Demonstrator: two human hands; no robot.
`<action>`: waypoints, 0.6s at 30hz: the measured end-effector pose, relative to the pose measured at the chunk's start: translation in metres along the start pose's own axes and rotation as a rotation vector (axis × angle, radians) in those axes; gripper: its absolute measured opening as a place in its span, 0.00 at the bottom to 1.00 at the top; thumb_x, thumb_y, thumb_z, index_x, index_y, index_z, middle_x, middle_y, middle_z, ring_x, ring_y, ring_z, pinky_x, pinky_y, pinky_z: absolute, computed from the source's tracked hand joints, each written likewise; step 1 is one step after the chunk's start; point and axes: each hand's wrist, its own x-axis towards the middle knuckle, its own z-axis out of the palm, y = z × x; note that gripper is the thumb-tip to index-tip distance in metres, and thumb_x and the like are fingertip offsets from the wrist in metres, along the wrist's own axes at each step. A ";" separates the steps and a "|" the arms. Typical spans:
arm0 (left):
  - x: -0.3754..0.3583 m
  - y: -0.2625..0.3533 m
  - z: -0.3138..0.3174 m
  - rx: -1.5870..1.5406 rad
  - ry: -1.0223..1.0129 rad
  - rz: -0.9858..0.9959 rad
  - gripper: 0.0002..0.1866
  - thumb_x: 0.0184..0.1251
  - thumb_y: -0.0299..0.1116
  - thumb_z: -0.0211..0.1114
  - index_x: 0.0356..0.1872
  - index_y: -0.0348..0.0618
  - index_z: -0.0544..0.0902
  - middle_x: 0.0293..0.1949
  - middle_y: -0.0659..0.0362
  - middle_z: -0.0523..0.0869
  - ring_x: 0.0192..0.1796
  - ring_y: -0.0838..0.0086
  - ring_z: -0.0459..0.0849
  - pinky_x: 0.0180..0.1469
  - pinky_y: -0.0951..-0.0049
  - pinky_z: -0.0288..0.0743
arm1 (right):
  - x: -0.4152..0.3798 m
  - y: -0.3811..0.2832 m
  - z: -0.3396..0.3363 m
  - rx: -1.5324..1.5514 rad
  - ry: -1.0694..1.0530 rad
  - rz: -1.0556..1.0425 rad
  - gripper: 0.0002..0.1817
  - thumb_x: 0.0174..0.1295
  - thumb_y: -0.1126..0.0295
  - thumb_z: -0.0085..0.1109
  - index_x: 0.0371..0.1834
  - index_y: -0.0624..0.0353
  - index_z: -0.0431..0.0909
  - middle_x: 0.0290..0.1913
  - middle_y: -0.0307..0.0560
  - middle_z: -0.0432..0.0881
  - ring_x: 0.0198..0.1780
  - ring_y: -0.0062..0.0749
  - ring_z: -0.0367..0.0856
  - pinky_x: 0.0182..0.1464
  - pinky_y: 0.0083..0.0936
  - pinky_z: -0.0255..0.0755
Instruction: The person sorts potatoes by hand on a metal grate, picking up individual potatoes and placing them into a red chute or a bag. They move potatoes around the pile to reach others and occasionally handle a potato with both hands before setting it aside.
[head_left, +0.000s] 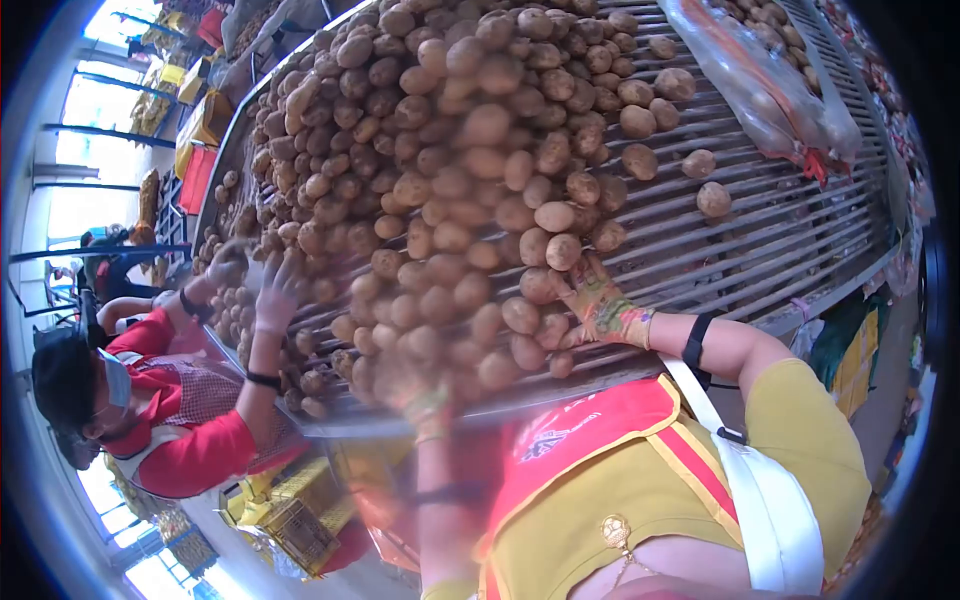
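Observation:
Brown potatoes [440,180] lie heaped on a slatted metal rack [760,250]. My right hand [608,312], in a patterned glove, rests at the near edge of the heap with its fingers spread against potatoes. It does not hold any firmly. My left hand [425,395], gloved too, is at the rack's near edge beside more potatoes. Motion smears it, so its fingers and anything in them cannot be made out. Several potatoes in the middle of the heap are blurred.
At the left, a co-worker [200,400] in red with a cap and mask reaches both hands onto the heap. Clear plastic bags [765,100] with a red tie lie on the rack's far right. Yellow crates [290,530] stand lower left. Another person [120,255] is further back.

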 end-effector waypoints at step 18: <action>0.038 -0.085 0.055 0.195 -0.156 -0.155 0.53 0.56 0.58 0.67 0.80 0.45 0.56 0.81 0.48 0.52 0.82 0.45 0.46 0.73 0.32 0.54 | 0.133 -0.120 0.060 0.143 0.260 -0.373 0.50 0.46 0.46 0.73 0.75 0.47 0.65 0.76 0.49 0.61 0.77 0.55 0.56 0.77 0.60 0.45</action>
